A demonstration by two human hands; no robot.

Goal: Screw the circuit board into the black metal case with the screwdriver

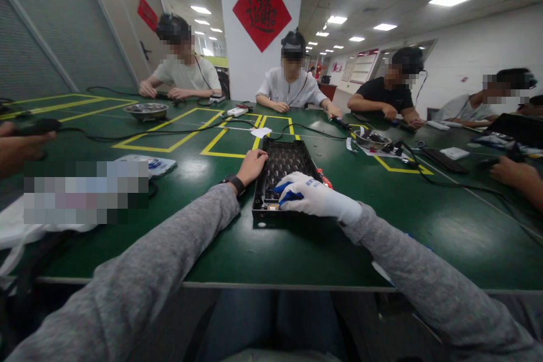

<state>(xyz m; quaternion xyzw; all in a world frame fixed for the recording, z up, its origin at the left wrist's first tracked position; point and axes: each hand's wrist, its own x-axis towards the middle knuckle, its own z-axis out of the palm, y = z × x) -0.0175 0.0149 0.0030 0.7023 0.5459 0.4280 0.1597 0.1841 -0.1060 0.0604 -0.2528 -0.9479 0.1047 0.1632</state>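
Observation:
A long black plastic casing (pixel 266 219) lies on the green table in front of me, its inside facing up with rows of small fittings. My left hand (pixel 253 165), bare and with a dark band at the wrist, grips the casing's left wall, fingers curled over the rim. My right hand (pixel 303 193) wears a white glove with blue fingertips. It reaches over the casing's near right part, fingers bent and drawn together; what they hold, if anything, is hidden. Close to those fingertips, a small pale block (pixel 272 207) sits inside the near end. A red object (pixel 324 179) lies against the casing's right side.
Several people sit around the green table (pixel 271 263). Metal bowls stand at the back left (pixel 146 111) and right (pixel 372 138). Black cables (pixel 106 138) cross the surface. White paper (pixel 261 132) lies beyond the casing, and a plastic packet (pixel 159 165) to its left.

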